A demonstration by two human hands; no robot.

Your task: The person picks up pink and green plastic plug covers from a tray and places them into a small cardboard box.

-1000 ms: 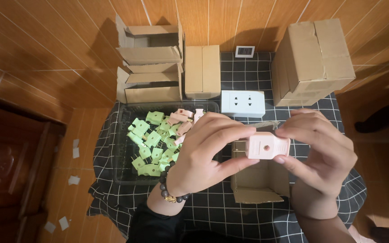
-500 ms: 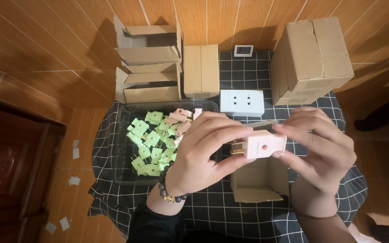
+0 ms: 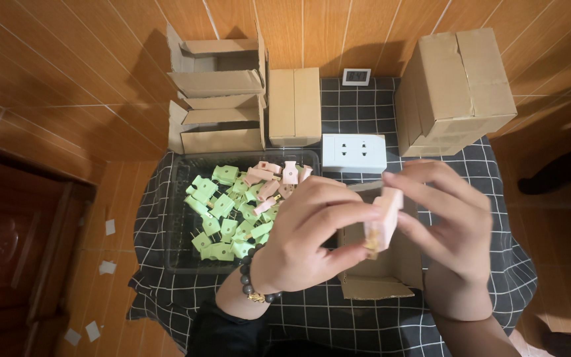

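Checked cloth on the counter [image 3: 365, 324], black tray [image 3: 180, 264] of green and pink plugs left. We've got the pink plug [image 3: 383, 221] pinched btwn left hand [image 3: 305, 241] and right hand [image 3: 451, 231], above an open carton [image 3: 378, 287]. Prob light, stiff plastic; grip the flat sides, not the prongs.

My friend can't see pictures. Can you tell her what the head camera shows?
Two hands, left hand and right hand, hold a small pink plug above an open cardboard box. Beside it, a dark tray holds green and pink plugs on a checked cloth.
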